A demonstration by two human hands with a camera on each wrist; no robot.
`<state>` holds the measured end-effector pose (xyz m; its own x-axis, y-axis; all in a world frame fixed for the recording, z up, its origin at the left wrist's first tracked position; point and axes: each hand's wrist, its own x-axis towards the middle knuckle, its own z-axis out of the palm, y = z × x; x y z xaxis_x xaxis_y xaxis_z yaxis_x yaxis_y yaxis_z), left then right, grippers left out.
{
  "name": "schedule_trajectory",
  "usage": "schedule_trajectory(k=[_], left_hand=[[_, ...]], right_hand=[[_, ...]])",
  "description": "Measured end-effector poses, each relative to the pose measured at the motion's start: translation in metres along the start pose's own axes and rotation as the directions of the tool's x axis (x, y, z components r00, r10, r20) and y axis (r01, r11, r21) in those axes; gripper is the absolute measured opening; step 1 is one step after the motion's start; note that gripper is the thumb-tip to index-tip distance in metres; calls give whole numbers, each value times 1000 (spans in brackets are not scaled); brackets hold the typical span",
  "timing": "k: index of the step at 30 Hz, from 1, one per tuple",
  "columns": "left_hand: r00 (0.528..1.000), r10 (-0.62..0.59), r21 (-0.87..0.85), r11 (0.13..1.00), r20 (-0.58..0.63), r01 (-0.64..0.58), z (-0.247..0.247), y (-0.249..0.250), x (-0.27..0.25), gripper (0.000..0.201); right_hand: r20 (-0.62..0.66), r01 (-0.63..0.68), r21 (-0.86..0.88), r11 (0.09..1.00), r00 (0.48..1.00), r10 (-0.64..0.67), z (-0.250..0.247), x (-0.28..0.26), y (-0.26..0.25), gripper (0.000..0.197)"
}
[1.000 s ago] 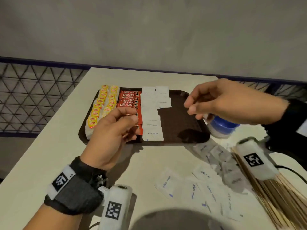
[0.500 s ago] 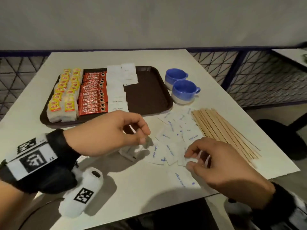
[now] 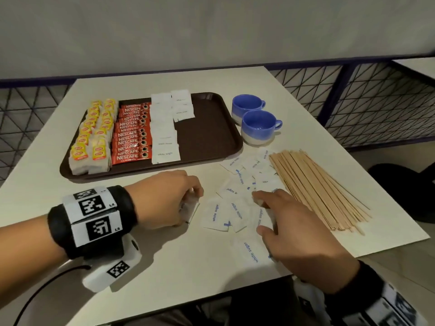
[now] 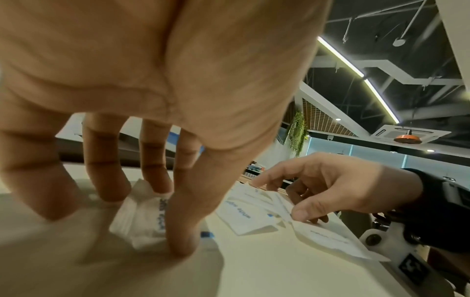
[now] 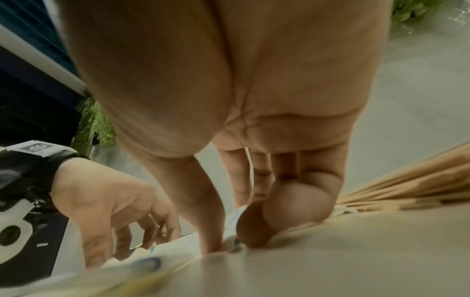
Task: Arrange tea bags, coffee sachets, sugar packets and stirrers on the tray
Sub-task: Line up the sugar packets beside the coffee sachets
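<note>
Left hand (image 3: 164,198), frame centre, pinches a gathered sugar packet (image 4: 142,217) upright on the bench (image 3: 188,267). Right hand (image 3: 294,231) pinches another from the loose packets (image 3: 237,184), probably collecting several per trip to the tray (image 3: 211,128), upper left; stirrers (image 3: 313,184) wait right.
</note>
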<state>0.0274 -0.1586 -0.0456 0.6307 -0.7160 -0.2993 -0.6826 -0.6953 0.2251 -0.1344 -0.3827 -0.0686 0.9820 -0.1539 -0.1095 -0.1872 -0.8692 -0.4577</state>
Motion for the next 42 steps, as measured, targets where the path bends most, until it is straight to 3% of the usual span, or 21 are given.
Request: schedule_trajectory(k=[2, 6, 10, 12, 16, 20, 23, 27, 34, 39, 42], left_hand=[[999, -40, 3, 999, 2, 40, -3, -4, -1, 42], [995, -100, 40, 994, 23, 99, -12, -9, -2, 40], [995, -97, -6, 995, 4, 98, -11, -5, -1, 44], [996, -90, -19, 996, 23, 91, -10, -4, -1, 44], [993, 4, 22, 1000, 121, -6, -21, -3, -5, 22], [986, 160, -144, 978, 55, -151, -18, 13, 0, 37], [980, 188, -56, 981, 61, -185, -5, 31, 12, 33], [987, 158, 39, 987, 26, -159, 2, 44, 18, 14], [997, 72, -55, 996, 11, -71, 4, 37, 12, 31], [999, 1, -217, 976, 39, 8, -9, 9, 1, 53], [992, 60, -252, 967, 112, -30, -29, -2, -6, 30]], right_hand=[[1, -21, 31, 999, 1000, 21, -1, 2, 2, 53], [21, -64, 99, 993, 998, 62, -9, 0, 2, 12], [24, -28, 185, 982, 999, 24, -28, -10, -6, 30], [115, -36, 236, 971, 993, 9, -36, -18, -12, 29], [297, 48, 86, 995, 952, -72, -35, -30, -13, 26], [343, 183, -58, 981, 927, -152, -31, -19, -15, 26], [387, 225, -82, 971, 905, -177, -34, -4, -23, 22], [433, 325, -154, 933, 871, -232, -28, 4, -30, 29], [463, 287, -153, 946, 866, -188, -21, 12, -29, 54], [473, 333, -216, 918, 858, -200, -22, 13, -27, 41], [477, 354, -200, 914, 850, -225, -26, 13, -26, 35]])
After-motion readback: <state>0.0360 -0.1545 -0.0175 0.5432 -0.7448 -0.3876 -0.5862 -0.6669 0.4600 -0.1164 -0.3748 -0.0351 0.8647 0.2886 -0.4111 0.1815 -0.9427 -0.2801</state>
